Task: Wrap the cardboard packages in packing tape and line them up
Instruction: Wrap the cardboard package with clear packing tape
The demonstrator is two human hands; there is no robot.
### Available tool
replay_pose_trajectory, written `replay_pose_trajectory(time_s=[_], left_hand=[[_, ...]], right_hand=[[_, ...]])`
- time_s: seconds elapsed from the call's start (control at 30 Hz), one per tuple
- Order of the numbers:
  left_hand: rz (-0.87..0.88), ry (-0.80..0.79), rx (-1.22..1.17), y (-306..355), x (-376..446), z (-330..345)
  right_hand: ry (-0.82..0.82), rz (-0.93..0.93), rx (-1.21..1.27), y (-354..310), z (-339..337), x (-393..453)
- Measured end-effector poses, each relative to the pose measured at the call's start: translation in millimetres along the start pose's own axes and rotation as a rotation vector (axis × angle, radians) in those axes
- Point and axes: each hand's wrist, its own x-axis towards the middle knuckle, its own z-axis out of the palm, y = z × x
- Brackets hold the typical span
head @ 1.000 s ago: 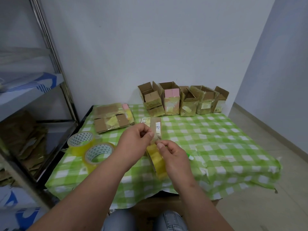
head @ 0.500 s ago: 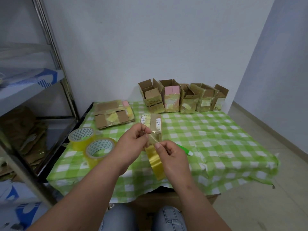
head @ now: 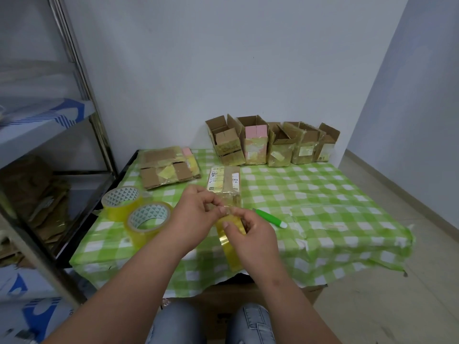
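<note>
Both hands grip one tape roll [head: 231,234]: the left hand [head: 196,217] pinches its loose end, the right hand [head: 250,234] holds the ring. Tape is probably thin and sticky, so hold only its edge. The package [head: 224,181] looks light.

Taking the flat package [head: 224,181] on the surface [head: 323,194] as landmark: a row of standing boxes [head: 270,145] lies behind it, against the wall. A pile of flattened cartons [head: 169,167] lies to its left. Two tape rolls [head: 135,214] sit further left and nearer the person. A cutter [head: 269,218] lies to its front right. Both hands, left [head: 196,217] and right [head: 250,232], meet just before it, with a third tape roll [head: 229,234] in the right hand's fingers. A shelf rack [head: 49,145] stands far left, beside the surface.
</note>
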Motion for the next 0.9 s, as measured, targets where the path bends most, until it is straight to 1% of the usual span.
replay_pose_trajectory(time_s=[0.1, 0.23, 0.3, 0.37, 0.4, 0.47, 0.53, 0.63, 0.7, 0.8, 0.9], left_hand=[[-0.048, 0.032, -0.112, -8.9, 1.4, -1.2], [-0.226, 0.078, -0.354, -27.2, 7.0, -7.2], [-0.277, 0.089, -0.353, -33.4, 8.7, -9.7], [-0.252, 0.101, -0.205, -37.7, 12.6, -11.4], [-0.226, 0.086, -0.070, -38.3, 15.1, -12.3], [-0.187, 0.001, 0.263, -37.2, 20.2, -14.3], [-0.153, -0.064, 0.544, -36.1, 24.4, -15.2], [-0.081, -0.117, 0.832, -36.5, 28.0, -13.3], [-0.043, -0.160, 1.031, -38.3, 30.7, -9.2], [-0.063, -0.205, 1.193, -41.5, 36.4, -5.1], [-0.130, -0.216, 1.188, -44.2, 45.3, -9.1]], right_hand=[[-0.078, 0.004, 0.032, -0.7, -3.6, -1.5], [-0.127, -0.057, 0.058, -1.4, -13.3, 1.6], [-0.145, -0.088, 0.018, -2.4, -15.6, 3.3], [-0.159, -0.119, -0.079, -3.1, -16.5, 5.5], [-0.174, -0.136, -0.147, -3.4, -16.1, 6.5], [-0.213, -0.182, -0.304, -2.9, -13.7, 8.7], [-0.256, -0.247, -0.441, -2.3, -9.5, 10.1], [-0.291, -0.381, -0.600, -1.1, -3.2, 15.0], [-0.298, -0.439, -0.672, 1.7, 1.9, 19.5], [-0.320, -0.441, -0.742, 6.1, 9.5, 26.3], [-0.363, -0.395, -0.716, 10.9, 9.0, 33.0]])
